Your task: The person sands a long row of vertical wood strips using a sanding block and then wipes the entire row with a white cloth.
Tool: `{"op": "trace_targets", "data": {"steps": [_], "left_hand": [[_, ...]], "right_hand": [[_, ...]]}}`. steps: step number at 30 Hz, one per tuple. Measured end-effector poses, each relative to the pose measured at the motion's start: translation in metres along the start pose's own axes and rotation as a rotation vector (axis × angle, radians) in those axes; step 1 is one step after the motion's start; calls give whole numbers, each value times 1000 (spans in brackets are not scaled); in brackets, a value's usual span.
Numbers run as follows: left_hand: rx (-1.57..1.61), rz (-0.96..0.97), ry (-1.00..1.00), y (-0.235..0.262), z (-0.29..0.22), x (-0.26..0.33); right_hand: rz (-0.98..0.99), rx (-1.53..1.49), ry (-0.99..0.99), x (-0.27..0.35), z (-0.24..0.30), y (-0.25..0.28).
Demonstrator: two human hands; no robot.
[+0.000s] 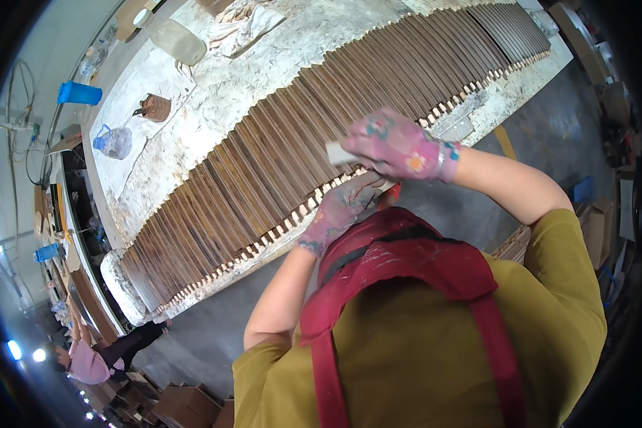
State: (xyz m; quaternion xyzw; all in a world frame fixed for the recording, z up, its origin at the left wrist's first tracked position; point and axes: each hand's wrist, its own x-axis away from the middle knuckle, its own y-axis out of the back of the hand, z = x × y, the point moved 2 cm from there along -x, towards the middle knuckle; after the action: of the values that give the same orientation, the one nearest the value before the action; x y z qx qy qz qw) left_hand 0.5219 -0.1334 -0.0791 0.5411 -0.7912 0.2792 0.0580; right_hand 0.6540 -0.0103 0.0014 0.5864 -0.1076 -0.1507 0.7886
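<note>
Long brown wooden strips [285,135] with pale ends lie side by side in a row slanting across the worktable. My right hand [399,146], in a pink flowered glove, is closed on a whitish pad [341,153] over the near part of the strips. Just left of it and closer to my body, my left hand [339,210] wears a matching, dirtier glove. Its fingers are curled together by the pale strip ends; what they hold is hidden. A pale edge and a bit of red show beneath my hands, too covered to name.
The table [228,89] is covered in stained white sheeting. On it are a large cloudy jug [170,39], a brown container [155,108], a clear bottle [114,143] and cloths [253,28]. A blue cup [79,93] stands left. Another person [89,360] is at lower left, near cardboard boxes [185,406].
</note>
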Motion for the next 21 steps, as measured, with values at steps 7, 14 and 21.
{"op": "trace_targets", "data": {"steps": [7,14,21], "left_hand": [[-213,28,-23,-9,-30,4],[-559,-82,-213,9,10,-1],[-288,99,-239,-33,4,-37]], "right_hand": [[-210,-174,61,-11,-3,18],[118,-240,116,26,1,25],[-546,-148,-525,-31,-151,40]]}}
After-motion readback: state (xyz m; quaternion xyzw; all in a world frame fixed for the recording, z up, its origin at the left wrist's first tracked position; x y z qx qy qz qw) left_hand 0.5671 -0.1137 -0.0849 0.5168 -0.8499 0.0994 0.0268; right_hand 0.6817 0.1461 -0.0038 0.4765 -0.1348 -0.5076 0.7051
